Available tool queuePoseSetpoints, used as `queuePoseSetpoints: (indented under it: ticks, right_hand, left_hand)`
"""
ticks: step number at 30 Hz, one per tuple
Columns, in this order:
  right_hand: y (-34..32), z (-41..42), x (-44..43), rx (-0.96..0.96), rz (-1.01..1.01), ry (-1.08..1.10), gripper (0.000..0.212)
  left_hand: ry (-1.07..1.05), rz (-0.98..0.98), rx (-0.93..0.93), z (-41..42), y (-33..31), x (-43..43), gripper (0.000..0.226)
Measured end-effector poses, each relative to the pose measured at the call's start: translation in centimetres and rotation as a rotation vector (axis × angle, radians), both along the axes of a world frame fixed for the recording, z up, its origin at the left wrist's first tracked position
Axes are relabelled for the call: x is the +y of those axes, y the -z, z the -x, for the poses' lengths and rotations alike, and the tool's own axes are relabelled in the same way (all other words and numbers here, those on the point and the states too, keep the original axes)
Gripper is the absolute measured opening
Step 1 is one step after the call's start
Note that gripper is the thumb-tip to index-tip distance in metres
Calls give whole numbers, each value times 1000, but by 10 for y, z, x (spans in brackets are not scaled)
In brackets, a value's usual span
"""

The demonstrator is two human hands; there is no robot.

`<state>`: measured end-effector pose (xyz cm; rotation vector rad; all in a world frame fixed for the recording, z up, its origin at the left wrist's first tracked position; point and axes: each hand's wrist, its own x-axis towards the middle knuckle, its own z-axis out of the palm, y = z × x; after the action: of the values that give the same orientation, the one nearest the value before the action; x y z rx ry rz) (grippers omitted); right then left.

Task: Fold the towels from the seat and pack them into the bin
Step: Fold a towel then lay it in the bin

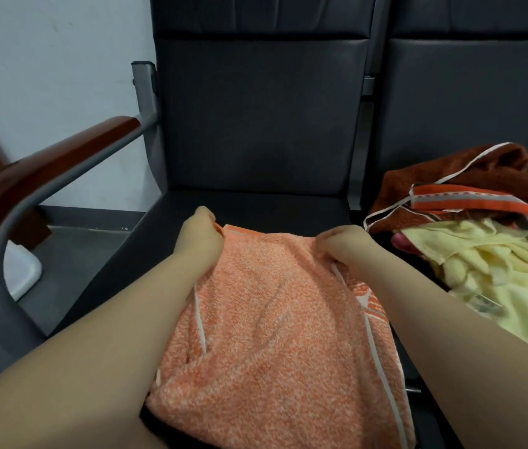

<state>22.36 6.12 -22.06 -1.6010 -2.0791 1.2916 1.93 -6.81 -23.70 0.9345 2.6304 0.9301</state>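
Orange towel (275,306) lies on the seat (256,202) — left grip (199,236) and right grip (342,244) each pinch a far corner.

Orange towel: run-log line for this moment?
step: folding; left hand: grips orange towel far-left corner; right hand: grips far-right corner; towel pile: next seat; bin: not visible
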Motion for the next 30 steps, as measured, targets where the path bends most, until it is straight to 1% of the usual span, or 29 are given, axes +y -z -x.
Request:
queuePoseSetpoints:
  ticks: [1, 3, 5, 6, 8, 10, 12, 15, 16, 17, 19, 20, 21, 22, 24, 27, 30]
  right_hand:
    - [0, 0, 1, 61, -42, 56, 14]
    - [-1, -1, 3, 251, -133, 181, 10]
    - [-7, -4, 2, 391, -191, 253, 9]
    - [-11, -7, 3, 423, -221, 272, 11]
    - [-16, -13, 11, 419, -315, 295, 22]
    - [-20, -22, 18, 378, -413, 314, 36]
    - [-18, -33, 26, 322, -433, 348, 41]
    - [-11, -50, 32, 197, -389, 412, 29]
    - [-6, -55, 32, 144, -387, 421, 26]
    - [-2, -59, 33, 53, -377, 396, 24]
    - [7, -61, 24, -170, -311, 279, 19]
    - [12, -63, 20, -263, -280, 227, 15]
    - [18, -63, 18, -316, -234, 179, 15]
    - [23, -62, 18, -336, -194, 153, 19]
    - [25, -61, 15, -374, -178, 142, 24]
    - [24, -56, 16, -384, -217, 110, 31]
    - [24, -48, 20, -346, -162, 95, 26]
  left_hand:
    - [-41, -38, -38, 2, -2, 0, 28]
    - [-116, -109, -157, 6, -5, 0, 24]
    - [-124, -182, -347, 6, -10, -1, 36]
    - [-113, -187, -432, 4, -14, -3, 44]
    - [-72, -175, -539, -1, -20, -7, 54]
    - [-27, -147, -543, -6, -23, -8, 57]
    - [-13, -160, -506, -8, -22, -7, 57]
    - [-28, -248, -435, -8, -20, -4, 47]
    - [-15, -250, -407, -7, -18, -5, 44]
    - [7, -225, -367, -7, -14, -5, 37]
    - [47, -121, -268, -7, -7, -8, 19]
    - [56, -71, -230, -5, -3, -9, 13]
    - [63, -36, -200, -4, 0, -9, 11]
    - [63, -3, -183, -2, 3, -10, 12]
    - [45, 30, -161, 4, 6, -10, 13]
    - [32, 11, -173, 9, 9, -7, 6]
    - [61, -52, -246, 8, 7, -3, 7]
